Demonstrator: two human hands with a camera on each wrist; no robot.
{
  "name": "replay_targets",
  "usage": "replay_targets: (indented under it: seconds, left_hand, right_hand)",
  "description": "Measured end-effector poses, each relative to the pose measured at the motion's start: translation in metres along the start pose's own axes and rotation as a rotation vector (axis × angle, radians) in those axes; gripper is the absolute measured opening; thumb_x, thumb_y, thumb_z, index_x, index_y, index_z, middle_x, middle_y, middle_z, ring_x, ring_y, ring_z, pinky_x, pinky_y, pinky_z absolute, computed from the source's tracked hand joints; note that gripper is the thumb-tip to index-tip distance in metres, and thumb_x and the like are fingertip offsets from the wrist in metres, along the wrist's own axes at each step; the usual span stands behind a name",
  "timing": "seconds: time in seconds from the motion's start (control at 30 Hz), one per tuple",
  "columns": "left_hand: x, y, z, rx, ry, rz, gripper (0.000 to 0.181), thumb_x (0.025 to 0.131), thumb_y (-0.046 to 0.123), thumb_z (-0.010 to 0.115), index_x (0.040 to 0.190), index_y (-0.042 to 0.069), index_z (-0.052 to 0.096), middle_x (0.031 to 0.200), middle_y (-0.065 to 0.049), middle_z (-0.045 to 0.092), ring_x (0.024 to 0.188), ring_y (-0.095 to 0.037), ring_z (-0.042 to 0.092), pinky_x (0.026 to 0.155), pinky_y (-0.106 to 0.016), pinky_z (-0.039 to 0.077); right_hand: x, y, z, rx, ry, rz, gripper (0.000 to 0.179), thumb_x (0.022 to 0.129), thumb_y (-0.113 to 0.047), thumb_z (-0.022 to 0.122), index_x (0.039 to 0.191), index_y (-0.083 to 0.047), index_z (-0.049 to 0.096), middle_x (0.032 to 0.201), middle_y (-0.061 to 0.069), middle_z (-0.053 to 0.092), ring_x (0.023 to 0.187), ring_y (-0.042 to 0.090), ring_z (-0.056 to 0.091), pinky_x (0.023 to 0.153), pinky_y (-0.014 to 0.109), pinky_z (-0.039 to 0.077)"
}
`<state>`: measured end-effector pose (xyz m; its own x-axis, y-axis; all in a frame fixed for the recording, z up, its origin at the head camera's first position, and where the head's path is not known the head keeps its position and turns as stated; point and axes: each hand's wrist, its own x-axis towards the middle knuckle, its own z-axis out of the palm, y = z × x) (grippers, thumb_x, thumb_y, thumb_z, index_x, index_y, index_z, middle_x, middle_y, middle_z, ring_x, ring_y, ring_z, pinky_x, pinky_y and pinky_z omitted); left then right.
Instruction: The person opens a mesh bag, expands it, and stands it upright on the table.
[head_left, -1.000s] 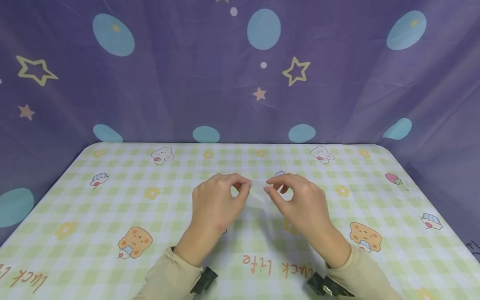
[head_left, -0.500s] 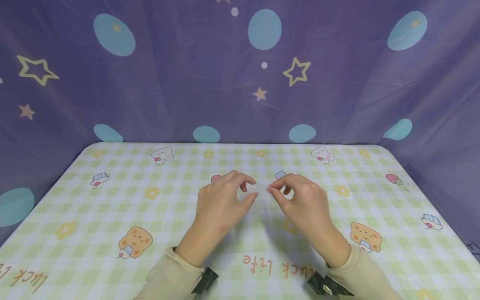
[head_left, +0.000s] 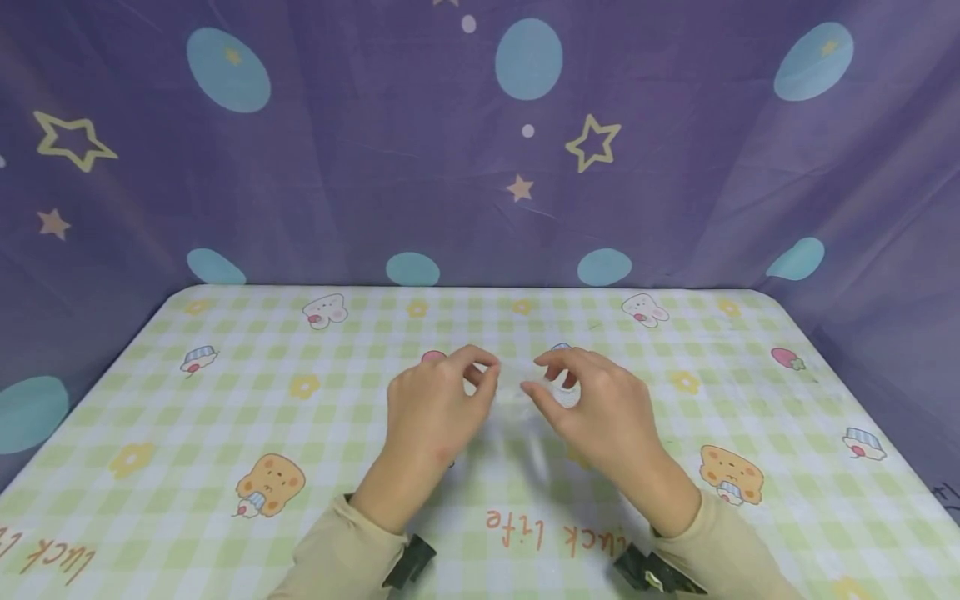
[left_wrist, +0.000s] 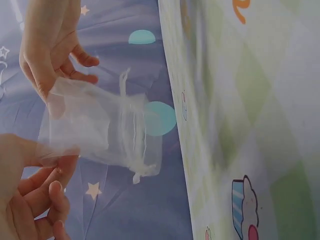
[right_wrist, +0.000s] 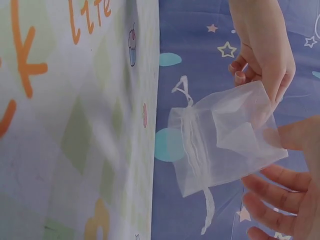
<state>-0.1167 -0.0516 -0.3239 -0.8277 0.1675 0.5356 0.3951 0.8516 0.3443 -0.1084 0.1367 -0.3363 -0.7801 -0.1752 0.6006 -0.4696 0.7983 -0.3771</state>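
A small sheer white drawstring pouch hangs between my hands, its gathered cord end pointing down toward the table. Whiter folded-looking patches show through the fabric; whether they are contents or layers, I cannot tell. In the head view the pouch is faint and nearly transparent. My left hand pinches the pouch's upper edge between thumb and index finger. Opposite it, my right hand has thumb and index finger spread apart, with the thumb touching the pouch in the right wrist view. The left wrist view shows the pouch between both hands.
Beneath the hands lies a table covered with a green-and-white checked cloth printed with cartoon figures. A purple curtain with stars and blue ovals hangs behind its far edge. Dark straps sit at the cuffs of beige sleeves.
Half a second ago the left thumb and index finger were apart and the right ones together. Now the left fingertips have closed on the pouch and the right ones have spread.
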Motion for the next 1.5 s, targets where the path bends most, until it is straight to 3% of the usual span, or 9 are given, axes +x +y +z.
replay_targets:
  seconds: [0.13, 0.27, 0.43, 0.53, 0.8, 0.97, 1.27, 1.5]
  left_hand:
    - [0.0003, -0.0015, 0.0003, -0.024, 0.028, -0.028, 0.008, 0.091, 0.026, 0.070, 0.096, 0.024, 0.076, 0.076, 0.012, 0.073, 0.055, -0.015, 0.058, 0.047, -0.028, 0.041]
    - [0.0009, -0.0014, -0.0006, -0.026, 0.035, -0.044, 0.010, 0.091, 0.025, 0.070, 0.099, 0.025, 0.075, 0.078, 0.014, 0.073, 0.053, -0.012, 0.056, 0.047, -0.028, 0.040]
    - [0.0010, -0.0002, -0.0006, -0.021, -0.022, 0.001, 0.013, 0.087, 0.030, 0.075, 0.100, 0.027, 0.075, 0.075, 0.017, 0.069, 0.047, -0.006, 0.043, 0.045, -0.025, 0.037]
    - [0.0009, 0.0011, 0.0013, -0.018, -0.033, 0.034, 0.010, 0.086, 0.033, 0.076, 0.094, 0.028, 0.076, 0.071, 0.019, 0.064, 0.049, -0.005, 0.044, 0.045, -0.025, 0.036]
    - [0.0002, 0.0013, 0.0027, -0.018, 0.050, 0.021, 0.010, 0.088, 0.033, 0.073, 0.082, 0.025, 0.076, 0.067, 0.014, 0.066, 0.042, -0.007, 0.039, 0.043, -0.027, 0.036]
    - [0.0010, 0.0008, 0.0025, -0.034, 0.081, 0.012, 0.008, 0.088, 0.030, 0.072, 0.082, 0.026, 0.075, 0.067, 0.015, 0.067, 0.044, -0.010, 0.045, 0.044, -0.027, 0.037]
    - [0.0005, -0.0003, 0.0020, -0.035, 0.075, 0.008, 0.011, 0.085, 0.031, 0.077, 0.075, 0.027, 0.073, 0.070, 0.014, 0.068, 0.057, -0.016, 0.061, 0.047, -0.030, 0.041]
    - [0.0000, 0.0001, 0.0011, -0.023, 0.051, -0.002, 0.014, 0.083, 0.032, 0.080, 0.074, 0.026, 0.071, 0.075, 0.014, 0.067, 0.060, -0.014, 0.061, 0.048, -0.029, 0.042]
  right_hand:
    - [0.0009, 0.0010, 0.0008, -0.016, 0.018, 0.018, 0.033, 0.079, -0.029, 0.085, 0.104, -0.012, 0.072, 0.085, -0.003, 0.068, 0.074, 0.016, 0.062, 0.057, 0.032, 0.046]
    - [0.0015, 0.0020, 0.0014, -0.016, 0.049, 0.016, 0.028, 0.079, -0.026, 0.085, 0.099, -0.012, 0.072, 0.081, -0.003, 0.068, 0.073, 0.016, 0.063, 0.055, 0.032, 0.046]
    - [0.0013, 0.0024, 0.0012, 0.007, 0.096, -0.009, 0.014, 0.081, -0.018, 0.083, 0.091, -0.013, 0.075, 0.076, -0.003, 0.068, 0.068, 0.011, 0.061, 0.053, 0.030, 0.044]
    - [0.0013, 0.0026, 0.0013, 0.024, 0.125, -0.039, 0.012, 0.080, -0.015, 0.084, 0.090, -0.013, 0.077, 0.079, -0.002, 0.070, 0.068, 0.011, 0.062, 0.053, 0.029, 0.045]
    - [0.0016, 0.0029, 0.0019, 0.030, 0.139, -0.075, 0.017, 0.078, -0.014, 0.085, 0.094, -0.013, 0.078, 0.080, -0.001, 0.072, 0.068, 0.011, 0.063, 0.053, 0.029, 0.046]
    - [0.0017, 0.0031, 0.0012, 0.022, 0.145, -0.056, 0.017, 0.079, -0.010, 0.084, 0.094, -0.012, 0.079, 0.078, -0.001, 0.072, 0.067, 0.012, 0.064, 0.051, 0.029, 0.045]
    - [0.0037, 0.0044, -0.0024, 0.021, 0.202, -0.076, 0.012, 0.078, -0.010, 0.085, 0.088, -0.013, 0.079, 0.077, -0.002, 0.072, 0.066, 0.011, 0.064, 0.052, 0.029, 0.044]
    - [0.0041, 0.0038, -0.0023, 0.019, 0.214, -0.096, 0.013, 0.075, -0.008, 0.085, 0.085, -0.014, 0.078, 0.072, -0.003, 0.069, 0.062, 0.008, 0.060, 0.050, 0.025, 0.040]
